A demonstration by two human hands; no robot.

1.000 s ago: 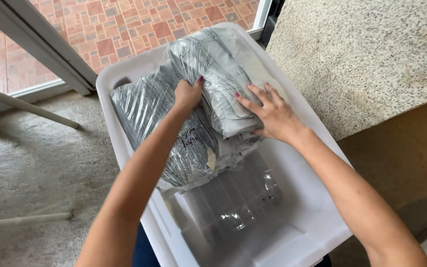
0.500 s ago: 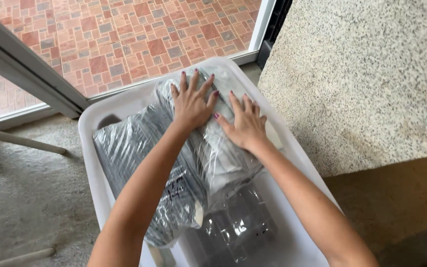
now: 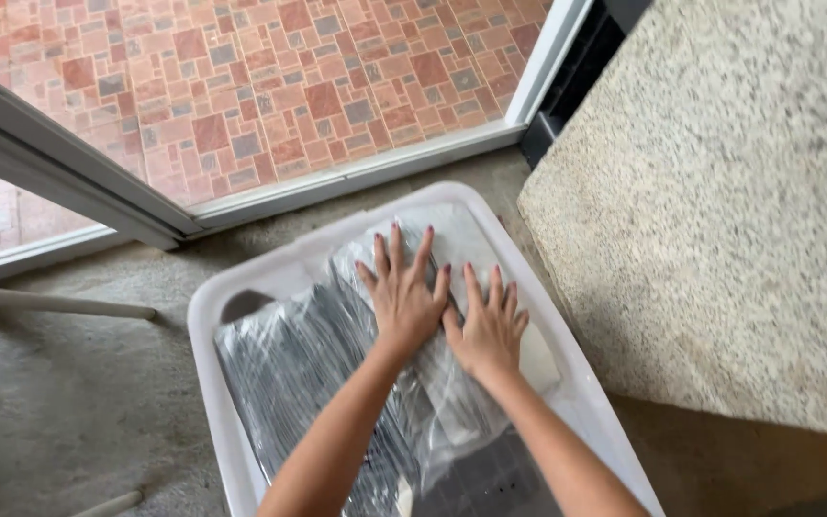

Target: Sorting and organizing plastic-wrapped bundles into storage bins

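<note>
A white plastic bin point(image 3: 270, 273) stands on the floor below me. Inside lie clear plastic bags of grey folded fabric point(image 3: 289, 373). My left hand point(image 3: 402, 295) rests flat, fingers spread, on the upper bag at the bin's far end. My right hand point(image 3: 488, 330) lies flat right beside it, thumb touching the left hand, pressing on the same bag. Neither hand grips anything. The bin's near end is cut off by the frame.
A speckled granite counter point(image 3: 720, 201) rises on the right, close to the bin. A white door frame point(image 3: 356, 172) and a reddish tiled patio point(image 3: 241, 86) lie beyond. A white bar point(image 3: 50, 304) lies on the concrete floor at left.
Both hands slid toward the bin's far end and flattened side by side on the bag. The camera moved forward and tilted, so the bin sits lower in view.
</note>
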